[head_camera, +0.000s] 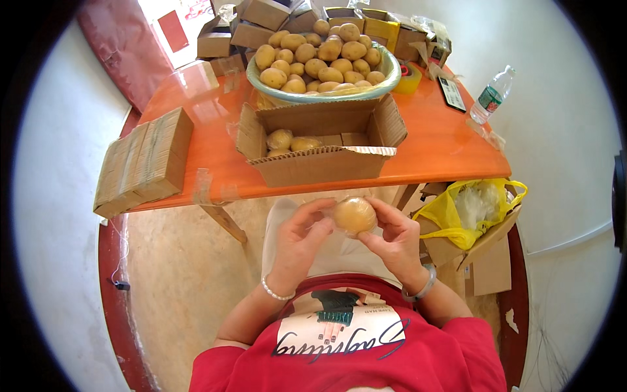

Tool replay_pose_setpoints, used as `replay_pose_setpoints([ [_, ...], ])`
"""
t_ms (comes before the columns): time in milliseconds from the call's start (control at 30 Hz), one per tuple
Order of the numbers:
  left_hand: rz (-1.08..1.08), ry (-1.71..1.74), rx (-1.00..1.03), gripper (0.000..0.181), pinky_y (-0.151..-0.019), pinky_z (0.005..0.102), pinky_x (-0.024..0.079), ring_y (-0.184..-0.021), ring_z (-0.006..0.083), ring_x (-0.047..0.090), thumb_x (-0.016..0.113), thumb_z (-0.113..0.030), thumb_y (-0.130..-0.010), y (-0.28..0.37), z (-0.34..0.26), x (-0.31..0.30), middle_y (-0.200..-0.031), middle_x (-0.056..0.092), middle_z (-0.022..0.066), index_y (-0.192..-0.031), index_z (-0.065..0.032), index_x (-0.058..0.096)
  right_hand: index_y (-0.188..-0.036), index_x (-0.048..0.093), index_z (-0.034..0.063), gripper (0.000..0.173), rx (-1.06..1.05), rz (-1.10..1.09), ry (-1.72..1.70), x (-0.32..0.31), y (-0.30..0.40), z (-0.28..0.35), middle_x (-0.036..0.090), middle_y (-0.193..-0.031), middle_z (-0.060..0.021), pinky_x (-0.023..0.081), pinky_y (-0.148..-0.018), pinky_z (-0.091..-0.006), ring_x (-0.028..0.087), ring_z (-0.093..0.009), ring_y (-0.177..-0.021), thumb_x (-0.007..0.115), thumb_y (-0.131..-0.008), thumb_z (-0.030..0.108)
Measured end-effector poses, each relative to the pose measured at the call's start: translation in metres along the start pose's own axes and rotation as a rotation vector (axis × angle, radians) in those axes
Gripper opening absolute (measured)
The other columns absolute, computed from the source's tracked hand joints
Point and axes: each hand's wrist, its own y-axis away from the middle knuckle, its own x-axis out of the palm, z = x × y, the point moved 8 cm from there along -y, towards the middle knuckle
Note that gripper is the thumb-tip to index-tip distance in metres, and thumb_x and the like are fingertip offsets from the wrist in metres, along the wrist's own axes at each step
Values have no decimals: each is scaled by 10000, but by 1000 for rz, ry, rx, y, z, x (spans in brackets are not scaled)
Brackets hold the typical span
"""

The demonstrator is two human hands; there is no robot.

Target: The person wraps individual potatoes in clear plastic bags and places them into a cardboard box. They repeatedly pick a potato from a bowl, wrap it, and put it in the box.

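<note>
Over my lap, a potato [355, 215] in clear plastic film is held between both hands. My right hand [396, 234] grips its right side, thumb below and fingers above. My left hand [304, 236] is at its left side, with thumb and fingers at the edge of the film. Just beyond them, on the near edge of the orange table [431, 157], stands an uncovered cardboard box [318, 166]. Several film-wrapped potatoes [294, 141] lie in its left part. Behind the box, a plastic-lined basin [323, 97] is heaped with unwrapped potatoes [330, 74].
Flattened cardboard [147, 157] is stacked at the table's left edge. Packing tape [407, 81], a phone [451, 94] and a water bottle [491, 95] are on the right. Small cartons [259, 34] line the back. Below right, a yellow bag [468, 215] sits in a carton [494, 232].
</note>
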Motion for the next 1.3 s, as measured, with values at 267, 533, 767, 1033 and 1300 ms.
replay_pose_setpoints([
  [267, 3, -177, 157, 221, -708, 229, 497, -805, 102, 598, 595, 20, -861, -5, 0, -8, -1029, 627, 67, -1079, 2, 625, -1232, 495, -85, 496, 44, 16, -17, -2, 2, -6, 573, -1167, -116, 432, -951, -300, 543, -174, -1103, 659, -765, -49],
  [533, -72, -80, 75, 139, -691, 243, 509, -740, 133, 620, 582, 15, -873, -2, 13, -3, -869, 660, 85, -1002, 55, 616, -1246, 483, -68, 458, 180, 5, -419, 4, 2, -18, 573, -1193, -125, 417, -965, -304, 556, -180, -1098, 594, -805, -18],
  [767, -73, -193, 179, 223, -748, 262, 517, -871, 155, 619, 554, 29, -878, 1, 12, 3, -1029, 631, 102, -1091, 51, 613, -1263, 474, -48, 449, 150, -101, -509, 7, 6, -30, 590, -1178, -119, 420, -956, -308, 550, -178, -1110, 578, -832, 14],
  [1033, 78, -37, -35, 395, -898, 298, 476, -1031, 153, 559, 554, -37, -891, 6, 11, 24, -1161, 567, 81, -1271, 37, 474, -1284, 444, -46, 483, 72, -87, -303, 10, 7, -17, 555, -1231, -119, 401, -968, -295, 517, -169, -1141, 612, -836, 19],
  [1300, 57, 123, -182, 397, -924, 343, 483, -1065, 172, 561, 577, -79, -895, 3, 30, 20, -1178, 555, 80, -1267, -3, 460, -1277, 452, -47, 492, 130, -86, -330, 12, 10, -28, 539, -1252, -120, 367, -1004, -298, 486, -176, -1185, 631, -821, -1],
])
